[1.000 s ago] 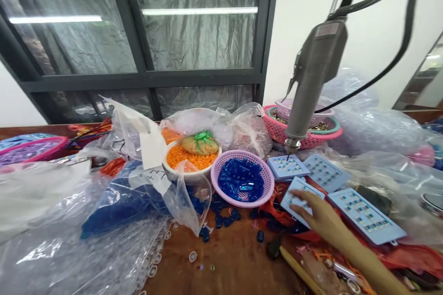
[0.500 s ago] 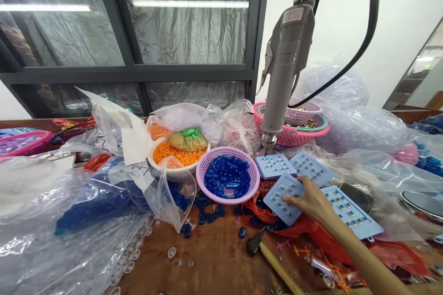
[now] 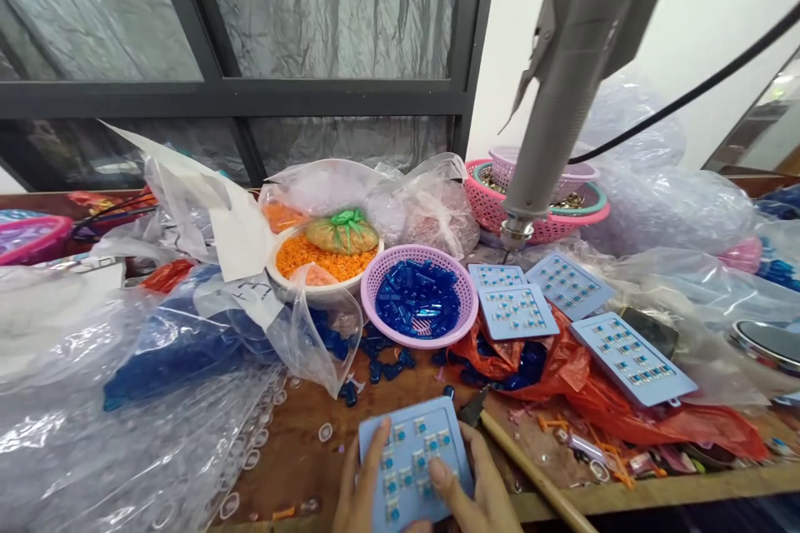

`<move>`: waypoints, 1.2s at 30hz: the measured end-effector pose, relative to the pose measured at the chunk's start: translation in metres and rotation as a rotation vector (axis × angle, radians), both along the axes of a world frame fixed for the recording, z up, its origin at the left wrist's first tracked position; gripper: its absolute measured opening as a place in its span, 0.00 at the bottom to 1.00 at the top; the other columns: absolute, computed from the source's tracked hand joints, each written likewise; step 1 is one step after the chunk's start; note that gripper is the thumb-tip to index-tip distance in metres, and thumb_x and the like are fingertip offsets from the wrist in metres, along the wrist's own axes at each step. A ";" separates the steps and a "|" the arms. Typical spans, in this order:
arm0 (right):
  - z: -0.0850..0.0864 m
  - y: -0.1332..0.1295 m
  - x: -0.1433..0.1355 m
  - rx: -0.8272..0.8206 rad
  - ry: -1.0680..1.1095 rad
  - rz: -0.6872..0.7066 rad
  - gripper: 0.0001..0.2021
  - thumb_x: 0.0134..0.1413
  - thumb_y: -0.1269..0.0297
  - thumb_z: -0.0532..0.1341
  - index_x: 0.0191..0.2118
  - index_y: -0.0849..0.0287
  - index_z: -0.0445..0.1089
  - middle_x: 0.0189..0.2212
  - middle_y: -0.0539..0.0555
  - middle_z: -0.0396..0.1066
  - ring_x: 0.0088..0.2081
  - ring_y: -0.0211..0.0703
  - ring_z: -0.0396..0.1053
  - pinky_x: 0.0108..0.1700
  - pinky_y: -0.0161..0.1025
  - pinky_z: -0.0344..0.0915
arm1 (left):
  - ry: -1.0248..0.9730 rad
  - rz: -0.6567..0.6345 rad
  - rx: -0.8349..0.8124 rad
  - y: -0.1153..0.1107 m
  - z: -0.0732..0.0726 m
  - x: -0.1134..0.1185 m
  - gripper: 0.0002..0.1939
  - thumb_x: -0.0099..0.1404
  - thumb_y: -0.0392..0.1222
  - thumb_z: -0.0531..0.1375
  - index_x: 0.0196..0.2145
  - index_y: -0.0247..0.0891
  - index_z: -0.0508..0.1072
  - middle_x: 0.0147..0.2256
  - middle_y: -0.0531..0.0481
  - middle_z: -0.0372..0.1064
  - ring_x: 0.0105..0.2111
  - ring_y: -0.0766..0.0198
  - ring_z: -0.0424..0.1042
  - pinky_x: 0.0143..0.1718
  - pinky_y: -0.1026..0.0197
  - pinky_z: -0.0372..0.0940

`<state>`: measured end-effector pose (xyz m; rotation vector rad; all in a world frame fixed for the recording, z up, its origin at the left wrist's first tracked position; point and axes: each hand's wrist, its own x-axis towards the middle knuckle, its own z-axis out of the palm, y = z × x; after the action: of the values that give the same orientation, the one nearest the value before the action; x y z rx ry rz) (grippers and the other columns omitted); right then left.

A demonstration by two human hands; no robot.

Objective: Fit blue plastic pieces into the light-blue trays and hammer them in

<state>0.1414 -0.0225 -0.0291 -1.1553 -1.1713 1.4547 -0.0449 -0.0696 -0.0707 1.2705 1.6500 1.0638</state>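
A light-blue tray (image 3: 409, 420), set with rows of small pale parts with blue centres, is between my two hands at the front of the bench. My left hand (image 3: 361, 487) grips its left side, thumb or finger lying along the top. My right hand (image 3: 478, 487) holds the right side, with one fingertip on the small parts. Similar blue trays lie beyond: one tray (image 3: 518, 311) in front of another, one tray (image 3: 570, 285) behind it to the right, and one tray (image 3: 632, 356) on red plastic. A grey electric screwdriver (image 3: 562, 100) hangs above them.
A lilac basket (image 3: 368, 312) of blue plastic pieces stands mid-bench, beside a white bowl (image 3: 293, 290) of orange pieces. A hammer (image 3: 531, 466) lies right of my hands. Clear plastic bags (image 3: 156, 433) cover the left side. Pink and green baskets (image 3: 475, 196) stand at the back.
My right hand has come from the trays on the right to the front, where both hands now hold a tray. My left hand has come into view. The view has shifted.
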 end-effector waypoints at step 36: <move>0.028 0.039 0.021 1.211 -0.952 0.313 0.17 0.73 0.62 0.46 0.46 0.54 0.73 0.39 0.49 0.77 0.42 0.41 0.70 0.44 0.37 0.60 | 0.677 -0.254 -0.063 0.031 0.047 0.008 0.56 0.44 0.51 0.77 0.66 0.44 0.57 0.67 0.35 0.50 0.63 0.37 0.59 0.60 0.31 0.58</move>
<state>0.1623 0.0168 -0.0012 -0.7167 -2.4484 0.0576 -0.0368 -0.0386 -0.0240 1.8684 1.9032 0.4356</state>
